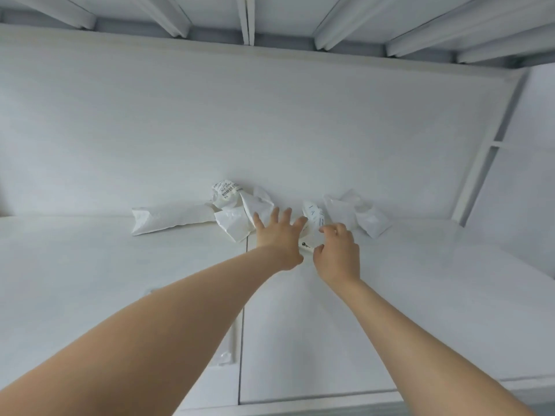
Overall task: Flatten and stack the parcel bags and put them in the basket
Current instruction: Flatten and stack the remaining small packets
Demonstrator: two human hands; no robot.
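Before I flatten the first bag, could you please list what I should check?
1. Bags in reach: ok, left hand spreads its fingers over the middle crumpled bags.
2. Grip of right hand: cannot tell, fingers curl beside the small marked bag, contact hidden.
3. Bags flat: not ok, the long bag and the right-side bags are crumpled.
4. Place of basket: cannot tell, none in view.
5. Room to flatten: ok, white surface shows bare before the pile.
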